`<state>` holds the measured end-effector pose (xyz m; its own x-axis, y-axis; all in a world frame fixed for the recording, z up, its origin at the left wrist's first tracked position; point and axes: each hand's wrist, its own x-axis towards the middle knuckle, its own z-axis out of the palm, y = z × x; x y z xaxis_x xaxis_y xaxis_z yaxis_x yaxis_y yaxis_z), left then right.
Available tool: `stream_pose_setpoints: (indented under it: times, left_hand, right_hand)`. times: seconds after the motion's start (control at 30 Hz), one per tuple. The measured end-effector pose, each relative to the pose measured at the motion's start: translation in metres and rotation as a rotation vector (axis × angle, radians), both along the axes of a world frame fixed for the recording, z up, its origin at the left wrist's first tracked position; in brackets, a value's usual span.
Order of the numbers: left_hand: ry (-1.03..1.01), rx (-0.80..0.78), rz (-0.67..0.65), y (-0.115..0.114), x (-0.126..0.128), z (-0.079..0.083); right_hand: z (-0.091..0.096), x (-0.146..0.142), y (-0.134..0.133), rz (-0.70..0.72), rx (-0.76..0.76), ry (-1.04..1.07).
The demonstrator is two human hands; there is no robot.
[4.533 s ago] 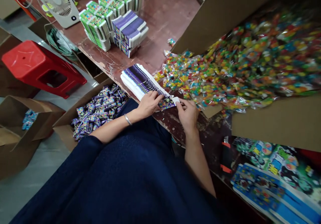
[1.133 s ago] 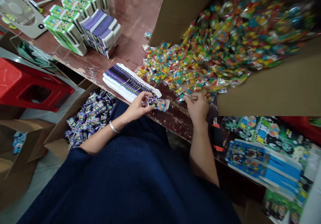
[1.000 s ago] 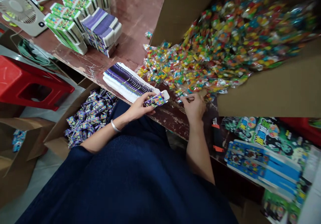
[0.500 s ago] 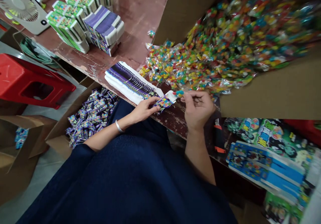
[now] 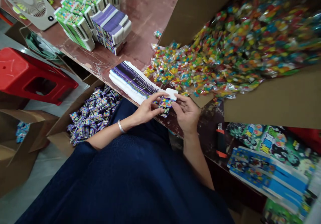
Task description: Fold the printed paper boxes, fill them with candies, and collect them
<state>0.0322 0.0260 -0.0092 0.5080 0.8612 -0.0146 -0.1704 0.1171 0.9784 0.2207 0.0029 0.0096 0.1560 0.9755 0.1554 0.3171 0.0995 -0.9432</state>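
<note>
A red stool is on the floor at the far left. Nearer the lap, an open carton sits just under the edge of the desk. It is heaped with small purple boxes and looks low enough for a hand to drop things in.

Farther back on the desk, green stacks and a purple stack of flat packs stand beside a fan, apart from the hands. A row of flat purple blanks lies along the near edge. Each is stepped off the next, probably so one can be lifted alone.

The left hand has its grip closed on the small box, thumb on top, holding it at the desk edge above the lap. The right hand closes its grip on the box's other end by the white flap, so the box is braced between both hands. Just beyond, candy sachets spill from a big tilted carton, close to the right hand.
</note>
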Motion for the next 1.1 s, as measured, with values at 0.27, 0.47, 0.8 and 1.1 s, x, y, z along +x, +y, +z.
stream_pose_setpoints:
  times: [0.27,0.47,0.8,1.1]
  left_hand:
    - [-0.086,-0.044,0.004,0.001,0.003,-0.005]
    - [-0.122,-0.056,0.055,-0.002,0.001,0.001]
    - [0.046,0.222,0.075,-0.006,-0.004,-0.002]
    - [0.01,0.153,0.043,-0.004,-0.01,0.0]
  right_hand:
    - [-0.009,-0.015,-0.001,-0.045,0.127,0.03]
    - [0.003,-0.02,0.008,-0.034,0.098,0.183]
    - [0.007,-0.001,0.025,0.032,-0.126,0.186]
    - [0.009,-0.012,0.012,-0.014,0.108,-0.059]
